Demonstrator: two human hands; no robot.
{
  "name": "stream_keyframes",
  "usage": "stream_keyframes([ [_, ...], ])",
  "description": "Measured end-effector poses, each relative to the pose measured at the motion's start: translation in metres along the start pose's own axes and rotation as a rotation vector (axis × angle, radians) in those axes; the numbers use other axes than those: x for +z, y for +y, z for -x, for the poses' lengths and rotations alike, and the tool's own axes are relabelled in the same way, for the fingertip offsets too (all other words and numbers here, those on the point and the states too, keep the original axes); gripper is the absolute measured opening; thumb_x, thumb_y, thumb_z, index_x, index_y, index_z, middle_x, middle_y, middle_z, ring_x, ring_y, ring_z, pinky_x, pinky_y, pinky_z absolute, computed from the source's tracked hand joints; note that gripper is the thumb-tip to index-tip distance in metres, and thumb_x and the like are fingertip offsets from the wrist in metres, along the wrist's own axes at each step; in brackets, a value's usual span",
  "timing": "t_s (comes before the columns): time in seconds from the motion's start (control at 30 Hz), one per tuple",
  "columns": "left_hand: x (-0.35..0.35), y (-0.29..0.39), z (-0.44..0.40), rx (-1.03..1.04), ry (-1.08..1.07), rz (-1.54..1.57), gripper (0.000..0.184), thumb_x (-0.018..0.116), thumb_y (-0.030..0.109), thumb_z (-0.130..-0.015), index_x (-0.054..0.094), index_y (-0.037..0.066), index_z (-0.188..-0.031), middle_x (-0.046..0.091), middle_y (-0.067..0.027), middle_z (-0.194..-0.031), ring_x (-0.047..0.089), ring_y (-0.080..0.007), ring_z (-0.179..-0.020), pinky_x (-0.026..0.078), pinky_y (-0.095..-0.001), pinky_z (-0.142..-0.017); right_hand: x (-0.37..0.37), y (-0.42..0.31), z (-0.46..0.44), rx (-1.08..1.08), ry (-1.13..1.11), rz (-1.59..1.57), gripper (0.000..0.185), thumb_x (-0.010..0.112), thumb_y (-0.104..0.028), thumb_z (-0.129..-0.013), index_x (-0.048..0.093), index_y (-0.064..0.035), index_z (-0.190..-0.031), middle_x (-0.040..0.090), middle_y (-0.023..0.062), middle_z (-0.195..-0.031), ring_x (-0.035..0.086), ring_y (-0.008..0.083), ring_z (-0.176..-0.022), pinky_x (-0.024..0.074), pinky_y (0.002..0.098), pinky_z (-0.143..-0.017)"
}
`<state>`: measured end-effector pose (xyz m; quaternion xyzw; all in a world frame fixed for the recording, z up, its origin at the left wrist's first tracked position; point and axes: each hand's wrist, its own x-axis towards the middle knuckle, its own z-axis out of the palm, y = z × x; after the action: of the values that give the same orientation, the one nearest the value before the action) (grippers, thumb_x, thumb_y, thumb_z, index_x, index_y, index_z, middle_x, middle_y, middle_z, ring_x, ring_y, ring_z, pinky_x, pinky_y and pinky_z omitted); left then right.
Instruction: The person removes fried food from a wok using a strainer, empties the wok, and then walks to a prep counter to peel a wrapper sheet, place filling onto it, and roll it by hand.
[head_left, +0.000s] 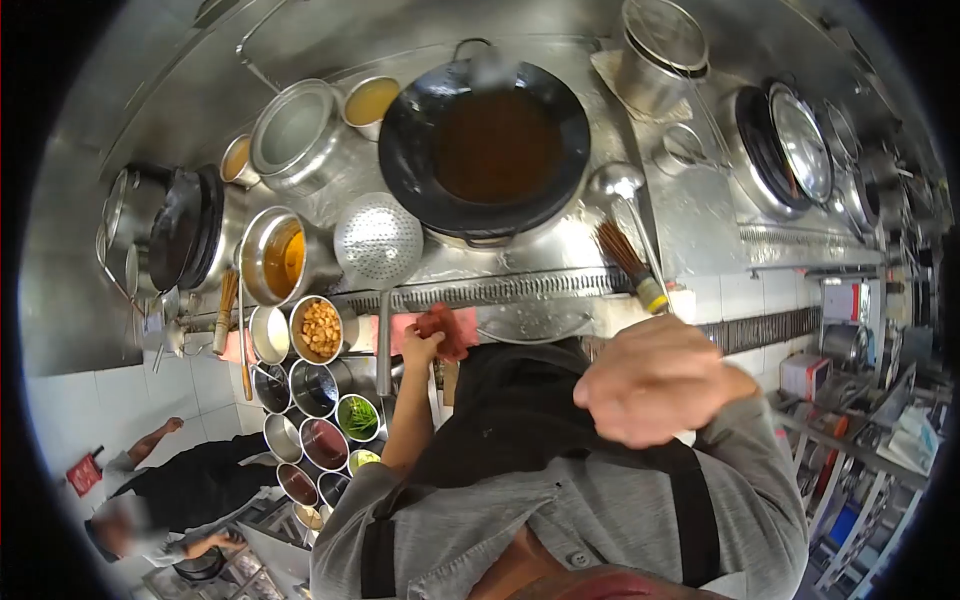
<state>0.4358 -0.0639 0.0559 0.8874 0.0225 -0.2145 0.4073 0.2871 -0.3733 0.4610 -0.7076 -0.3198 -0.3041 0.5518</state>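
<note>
My left hand [420,348] is closed on a red cloth [447,330] at the stove's front edge, beside the handle of a perforated skimmer [379,240]. My right hand [655,385] is a fist raised in front of my body, close to the camera; whatever is inside it, if anything, is hidden. Beyond this fist lie a bamboo brush [625,255] with a yellow-banded handle and a steel ladle [617,181]. A black wok [400,150] with brown liquid [497,145] sits on the burner ahead.
Left stand a pot of orange liquid [285,262], a lidded steel pot [292,130], a cup of fried pieces [319,330] and several ingredient cups, one with chopped greens [358,416]. Another person [190,490] is at lower left. A strainer on a pot [660,60] stands right.
</note>
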Motion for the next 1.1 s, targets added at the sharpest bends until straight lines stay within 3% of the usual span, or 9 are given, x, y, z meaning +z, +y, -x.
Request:
stream_keyframes([
  [0.17, 0.012, 0.031, 0.025, -0.050, -0.170, 0.330, 0.044, 0.068, 0.010, -0.063, 0.053, -0.001, -0.103, 0.062, -0.0096, -0.094, 0.060, -0.0206, -0.084, 0.047, -0.0319, -0.074, -0.022, -0.035, -0.027, -0.239, 0.038, -0.065, 0.040, 0.058, -0.001, -0.078, 0.052, -0.0248, -0.110, 0.063, 0.0145, -0.080, 0.060, 0.0229, -0.055, 0.0535, 0.0281, -0.047],
  [0.23, 0.020, 0.036, 0.025, 0.132, -0.113, 0.043, 0.046, 0.070, 0.012, -0.060, 0.050, 0.000, -0.100, 0.062, -0.0128, -0.090, 0.060, -0.0237, -0.083, 0.047, -0.0340, -0.073, -0.030, -0.039, -0.019, -0.299, 0.125, -0.029, 0.031, 0.060, -0.006, -0.076, 0.057, -0.0187, -0.104, 0.063, 0.0148, -0.082, 0.059, 0.0218, -0.054, 0.0520, 0.0259, -0.044],
  [0.3, 0.027, 0.056, 0.039, 0.120, -0.047, -0.085, 0.046, 0.070, 0.012, -0.059, 0.049, 0.000, -0.099, 0.062, -0.0138, -0.089, 0.061, -0.0245, -0.082, 0.047, -0.0341, -0.073, -0.036, -0.060, 0.000, 0.079, 0.175, -0.057, 0.018, 0.062, -0.008, -0.073, 0.063, -0.0098, -0.091, 0.063, 0.0141, -0.085, 0.059, 0.0220, -0.056, 0.0502, 0.0251, -0.045],
  [0.37, 0.028, 0.073, 0.044, 0.095, -0.016, -0.186, 0.047, 0.072, 0.012, -0.060, 0.051, 0.000, -0.101, 0.062, -0.0107, -0.089, 0.060, -0.0216, -0.081, 0.048, -0.0330, -0.073, -0.067, -0.024, 0.008, -0.194, -0.103, 0.304, 0.020, 0.059, -0.003, -0.068, 0.063, -0.0031, -0.087, 0.061, 0.0095, -0.077, 0.058, 0.0147, -0.056, 0.0482, 0.0246, -0.044],
  [0.4, 0.026, 0.070, 0.044, 0.092, 0.010, -0.176, 0.047, 0.072, 0.012, -0.060, 0.051, 0.000, -0.101, 0.062, -0.0107, -0.089, 0.060, -0.0216, -0.081, 0.048, -0.0330, -0.073, -0.085, -0.014, 0.024, -0.063, -0.178, 0.354, 0.016, 0.062, -0.009, -0.071, 0.065, -0.0028, -0.086, 0.063, 0.0129, -0.081, 0.061, 0.0245, -0.061, 0.0493, 0.0299, -0.050],
  [0.53, 0.006, 0.091, 0.070, -0.015, -0.113, 0.843, 0.033, 0.063, 0.013, -0.072, 0.052, 0.004, -0.102, 0.059, -0.0094, -0.097, 0.058, -0.0216, -0.086, 0.048, -0.0301, -0.070, -0.165, 0.054, 0.072, 0.559, 0.121, 0.818, 0.021, 0.060, -0.008, -0.075, 0.061, -0.0010, -0.095, 0.061, 0.0144, -0.093, 0.060, 0.0277, -0.078, 0.0471, 0.0310, -0.067],
  [0.67, -0.013, 0.111, 0.091, 0.021, -0.282, 1.399, 0.044, 0.059, 0.028, -0.077, 0.045, 0.010, -0.115, 0.056, -0.0098, -0.093, 0.054, -0.0211, -0.089, 0.045, -0.0267, -0.062, -0.261, 0.133, 0.130, 0.594, 0.138, 1.398, 0.031, 0.059, -0.017, -0.076, 0.057, -0.0037, -0.104, 0.056, 0.0174, -0.100, 0.056, 0.0308, -0.091, 0.0464, 0.0401, -0.076],
  [0.9, 0.022, 0.184, 0.098, -0.060, -0.202, 1.189, 0.046, 0.062, 0.015, -0.071, 0.046, 0.003, -0.112, 0.056, -0.0127, -0.085, 0.057, -0.0243, -0.067, 0.049, -0.0329, -0.055, -0.319, 0.190, 0.179, 1.038, 0.077, 1.417, 0.031, 0.054, -0.019, -0.079, 0.055, -0.0026, -0.105, 0.057, 0.0216, -0.095, 0.055, 0.0377, -0.090, 0.0445, 0.0434, -0.078],
  [1.1, 0.027, 0.204, 0.088, -0.103, -0.030, 1.105, 0.031, 0.056, 0.005, -0.074, 0.051, -0.001, -0.105, 0.056, -0.0112, -0.078, 0.056, -0.0223, -0.060, 0.047, -0.0315, -0.049, -0.355, 0.134, 0.189, 0.937, 0.134, 1.492, 0.026, 0.053, -0.017, -0.079, 0.060, -0.0009, -0.097, 0.061, 0.0190, -0.084, 0.058, 0.0349, -0.082, 0.0454, 0.0431, -0.073],
])
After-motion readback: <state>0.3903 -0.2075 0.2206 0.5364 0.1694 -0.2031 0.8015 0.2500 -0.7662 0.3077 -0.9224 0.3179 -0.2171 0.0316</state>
